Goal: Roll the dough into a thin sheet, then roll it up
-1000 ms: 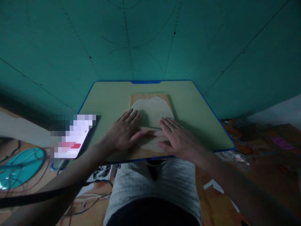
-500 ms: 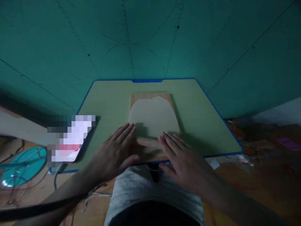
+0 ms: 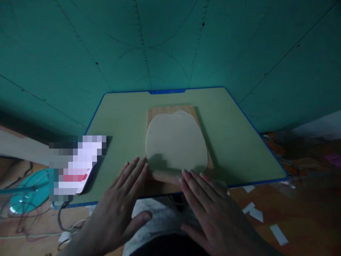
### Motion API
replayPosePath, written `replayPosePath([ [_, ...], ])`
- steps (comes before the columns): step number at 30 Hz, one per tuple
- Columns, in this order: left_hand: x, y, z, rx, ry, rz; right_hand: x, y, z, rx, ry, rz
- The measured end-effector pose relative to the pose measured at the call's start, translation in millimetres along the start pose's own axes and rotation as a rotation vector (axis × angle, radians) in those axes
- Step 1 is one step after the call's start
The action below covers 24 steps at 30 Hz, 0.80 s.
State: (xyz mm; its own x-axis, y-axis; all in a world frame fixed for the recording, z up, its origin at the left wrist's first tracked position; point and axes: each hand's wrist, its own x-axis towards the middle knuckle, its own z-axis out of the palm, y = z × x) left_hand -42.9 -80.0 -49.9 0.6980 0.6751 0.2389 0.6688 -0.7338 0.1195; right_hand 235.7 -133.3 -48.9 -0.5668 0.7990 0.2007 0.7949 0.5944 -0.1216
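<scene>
A wide, thin sheet of pale dough lies on a wooden board, its side edge reaching the board's right edge. Across the near edge of the dough is a wooden rolling pin, its ends covered by my hands. My left hand rests flat over the pin's left end, fingers stretched forward and thumb apart. On the right end, my right hand lies the same way, palm down with straight fingers. Neither hand is wrapped around the pin.
The board sits on a small pale-green table with a blue rim, against a green wall. A blurred-out phone with a cable is at the table's left. A turquoise round object, cords and paper scraps are on the floor.
Both hands and the rolling pin have moved toward me, to the near end of the board. More of the dough's near part shows now. The view has also shifted slightly.
</scene>
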Motion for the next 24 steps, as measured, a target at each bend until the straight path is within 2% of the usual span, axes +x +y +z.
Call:
replayPosePath([
  [2,2,-1,0.0,0.013,-0.012,0.007,2,4,1,0.005,0.0,0.012],
  [4,21,-14,5.1,0.018,-0.027,0.031,16,19,4,0.014,-0.015,0.045],
  [8,90,-51,23.4,0.002,-0.055,-0.023,61,67,7,0.007,-0.016,0.176],
  [11,145,-74,36.9,-0.039,-0.021,-0.086,90,99,5,-0.014,0.001,0.291],
  [14,180,-87,47.0,-0.056,-0.007,-0.134,106,120,0,-0.043,0.029,0.397],
  [16,188,-92,51.3,-0.031,-0.004,-0.147,109,125,-1,-0.041,0.029,0.417],
  [18,182,-92,52.6,-0.004,-0.023,-0.076,108,124,1,-0.01,0.008,0.387],
  [21,158,-84,47.4,0.005,-0.038,0.007,97,111,4,0.036,-0.017,0.336],
  [24,127,-67,34.5,0.008,-0.008,-0.084,79,86,5,0.053,-0.035,0.284],
])
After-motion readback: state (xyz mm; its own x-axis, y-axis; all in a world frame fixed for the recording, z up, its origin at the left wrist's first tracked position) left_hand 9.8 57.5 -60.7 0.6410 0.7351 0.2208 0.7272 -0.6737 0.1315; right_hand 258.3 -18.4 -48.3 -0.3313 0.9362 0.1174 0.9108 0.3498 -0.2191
